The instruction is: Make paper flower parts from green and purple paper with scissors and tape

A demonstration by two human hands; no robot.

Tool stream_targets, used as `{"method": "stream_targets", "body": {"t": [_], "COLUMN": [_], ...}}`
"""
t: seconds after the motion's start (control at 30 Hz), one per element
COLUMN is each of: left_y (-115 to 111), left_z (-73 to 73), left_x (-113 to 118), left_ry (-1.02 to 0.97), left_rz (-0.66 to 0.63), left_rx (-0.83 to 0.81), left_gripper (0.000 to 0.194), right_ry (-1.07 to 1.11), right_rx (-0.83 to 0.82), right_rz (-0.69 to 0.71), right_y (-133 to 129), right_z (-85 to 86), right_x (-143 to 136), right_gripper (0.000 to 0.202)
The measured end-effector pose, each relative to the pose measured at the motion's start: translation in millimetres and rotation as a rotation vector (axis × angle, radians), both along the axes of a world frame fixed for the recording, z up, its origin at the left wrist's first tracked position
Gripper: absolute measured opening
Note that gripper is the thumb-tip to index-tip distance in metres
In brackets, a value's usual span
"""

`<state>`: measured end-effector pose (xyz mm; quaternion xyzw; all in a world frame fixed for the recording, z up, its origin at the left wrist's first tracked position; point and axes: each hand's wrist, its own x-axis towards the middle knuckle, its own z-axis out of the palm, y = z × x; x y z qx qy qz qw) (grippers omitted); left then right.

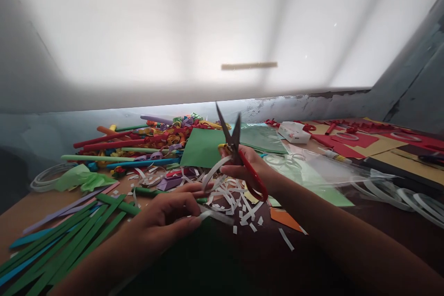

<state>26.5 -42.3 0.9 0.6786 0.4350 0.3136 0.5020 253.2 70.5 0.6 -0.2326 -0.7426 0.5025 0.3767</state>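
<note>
A pale sheet [173, 32] stretches above the table [21, 208]. Long green strips [92, 233] fan out at the left, and a green paper [201, 148] lies behind the hands. The right hand [251, 164] grips the red-handled scissors [236, 143], held up over the middle of the table with the blades apart, points upward. Nearer and to the left, the left hand [169, 215] is curled, thumb and fingers pinching a white strip [206, 215]. Small white scraps [253, 227] lie scattered beside the hands.
</note>
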Motion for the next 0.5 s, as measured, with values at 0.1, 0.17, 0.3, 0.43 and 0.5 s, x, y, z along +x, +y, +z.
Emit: {"method": "stream_targets", "body": {"t": [0.1, 0.17, 0.3, 0.43, 0.5], "left_y": [3.2, 5.0, 4.9, 1.6, -0.4], "left_z": [-1.3, -1.5, 1.0, 6.5, 9.9], "left_x": [-2.0, -2.3, -3.1, -8.2, -12.3], "left_ry": [0.029, 0.002, -0.034, 0.030, 0.054], "left_rz": [0.115, 0.185, 0.280, 0.363, 0.414], "left_rx": [0.032, -0.003, -0.020, 0.144, 0.215], "left_gripper": [0.029, 0.033, 0.034, 0.032, 0.034], "right_ry": [-0.082, -0.185, -0.311, -0.264, -0.291], "right_rx": [-0.031, -0.046, 0.009, 0.051, -0.146], "right_rz": [-0.125, -0.209, -0.443, -0.228, 0.141], "right_y": [6.9, 12.2, 9.9, -16.0, -31.7], "right_z": [-0.2, -0.1, 3.9, 17.5, 23.6], "right_x": [7.3, 15.1, 28.0, 38.8, 42.1], "right_gripper": [0.052, 0.049, 0.048, 0.052, 0.065]}}
